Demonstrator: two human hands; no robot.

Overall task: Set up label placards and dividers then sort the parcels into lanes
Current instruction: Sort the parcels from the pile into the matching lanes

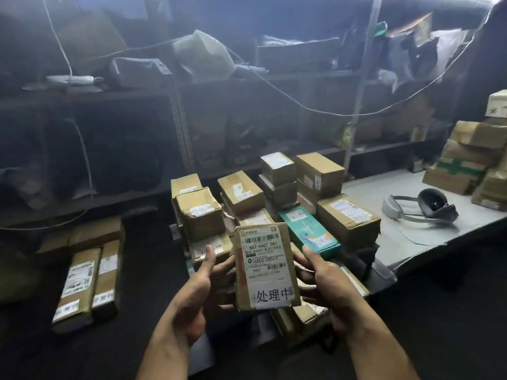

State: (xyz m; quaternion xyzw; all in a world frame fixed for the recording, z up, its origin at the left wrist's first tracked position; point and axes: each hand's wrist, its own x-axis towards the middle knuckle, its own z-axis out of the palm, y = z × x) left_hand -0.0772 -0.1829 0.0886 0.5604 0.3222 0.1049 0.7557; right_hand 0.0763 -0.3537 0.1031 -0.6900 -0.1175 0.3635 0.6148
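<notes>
I hold a small brown cardboard parcel (265, 266) upright in front of me, its white shipping label and a handwritten tag facing me. My left hand (199, 290) grips its left side with the fingers behind it. My right hand (326, 286) grips its right side, thumb up. Behind it a heap of taped brown parcels (241, 196) with handwritten tags is stacked, including a teal box (307, 231).
Two long parcels (87, 283) lie on the dark floor at the left. A grey table (411, 215) at the right carries a headset (428, 208) and a stack of boxes (477, 165). Dim metal shelving (181, 127) with bags and cables fills the background.
</notes>
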